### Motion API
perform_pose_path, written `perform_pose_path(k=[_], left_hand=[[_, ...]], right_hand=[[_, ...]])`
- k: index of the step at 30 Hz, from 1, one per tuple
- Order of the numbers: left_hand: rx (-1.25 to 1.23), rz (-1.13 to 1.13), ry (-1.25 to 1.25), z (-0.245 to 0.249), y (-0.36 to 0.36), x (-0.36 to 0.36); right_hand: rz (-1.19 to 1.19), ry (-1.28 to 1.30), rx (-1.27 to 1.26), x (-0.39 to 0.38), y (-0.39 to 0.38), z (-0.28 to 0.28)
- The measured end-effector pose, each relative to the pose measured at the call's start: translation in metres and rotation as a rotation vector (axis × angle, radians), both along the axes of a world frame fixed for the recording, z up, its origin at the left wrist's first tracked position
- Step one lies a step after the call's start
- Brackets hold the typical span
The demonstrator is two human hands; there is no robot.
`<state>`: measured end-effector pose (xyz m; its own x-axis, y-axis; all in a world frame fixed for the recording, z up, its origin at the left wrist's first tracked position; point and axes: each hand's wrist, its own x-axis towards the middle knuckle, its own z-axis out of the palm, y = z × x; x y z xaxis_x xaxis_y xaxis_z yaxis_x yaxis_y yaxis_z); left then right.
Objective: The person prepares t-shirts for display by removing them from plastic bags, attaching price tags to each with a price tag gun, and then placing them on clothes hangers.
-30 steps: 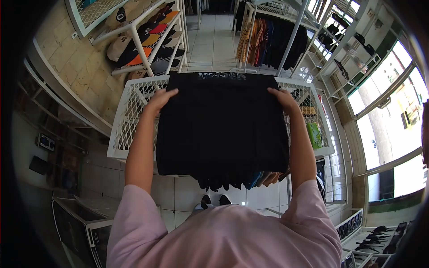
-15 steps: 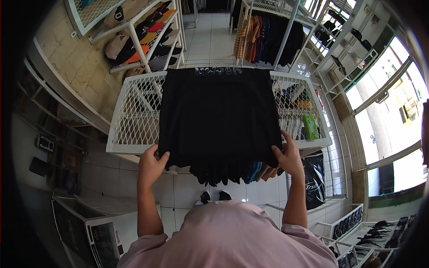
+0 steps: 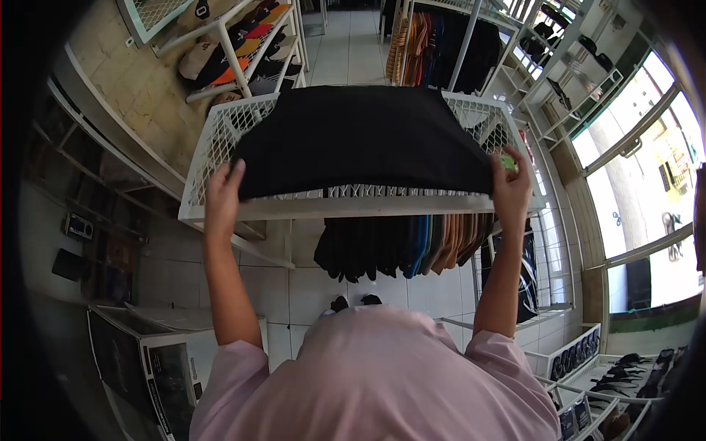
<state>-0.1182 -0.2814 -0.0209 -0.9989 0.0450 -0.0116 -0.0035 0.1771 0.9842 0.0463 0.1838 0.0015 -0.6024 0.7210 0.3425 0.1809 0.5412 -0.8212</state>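
A plain black shirt (image 3: 360,140) lies over the white mesh-topped rack (image 3: 382,208), its near edge drawn out wide between my hands. My left hand (image 3: 222,195) is closed on the near left corner, thumb on top. On the other side my right hand (image 3: 512,185) pinches the near right corner. Just behind the right fingers, a small green packet (image 3: 509,162) shows in part. The shirt's near edge sits above the mesh, short of the rack's front bar. Its far end runs to the back of the rack, and no sleeves can be made out.
Dark, blue and brown clothes (image 3: 397,246) hang beneath the rack's front bar. Caps fill a shelf (image 3: 250,51) at the back left. More clothes hang on a rear rack (image 3: 434,51). A glass door (image 3: 632,147) stands to the right, a white cabinet (image 3: 158,353) at lower left.
Both hands have moved forward and farther apart, carrying the shirt's near edge away from me. The front bar and hanging clothes are now uncovered. The print at the far edge no longer shows.
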Motion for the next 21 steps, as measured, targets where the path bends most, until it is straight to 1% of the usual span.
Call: perform_pose_path(k=[1,3,5,6,9,12,15,21], left_hand=[[-0.127,0.041,-0.069,-0.023,0.0,0.012],[-0.159,-0.001,-0.084,-0.071,-0.014,0.022],[-0.121,0.016,-0.15,-0.086,-0.021,0.035],[-0.103,0.027,-0.188,-0.089,-0.023,0.04],[-0.096,0.054,-0.174,-0.094,-0.027,0.049],[-0.033,0.089,-0.142,-0.094,-0.023,0.059],[0.016,0.07,-0.142,-0.11,-0.028,0.062],[-0.062,0.072,-0.045,-0.133,-0.028,0.057]], right_hand=[[0.009,-0.125,0.088,0.011,0.004,-0.04],[0.027,-0.219,-0.016,0.024,0.0,-0.065],[0.057,-0.196,-0.095,0.035,-0.004,-0.084],[0.073,-0.189,-0.136,0.04,-0.005,-0.091],[0.11,-0.156,-0.174,0.049,-0.002,-0.105],[0.158,-0.113,-0.225,0.06,0.005,-0.118],[0.172,-0.096,-0.21,0.07,-0.001,-0.12],[0.155,-0.065,-0.076,0.075,-0.006,-0.132]])
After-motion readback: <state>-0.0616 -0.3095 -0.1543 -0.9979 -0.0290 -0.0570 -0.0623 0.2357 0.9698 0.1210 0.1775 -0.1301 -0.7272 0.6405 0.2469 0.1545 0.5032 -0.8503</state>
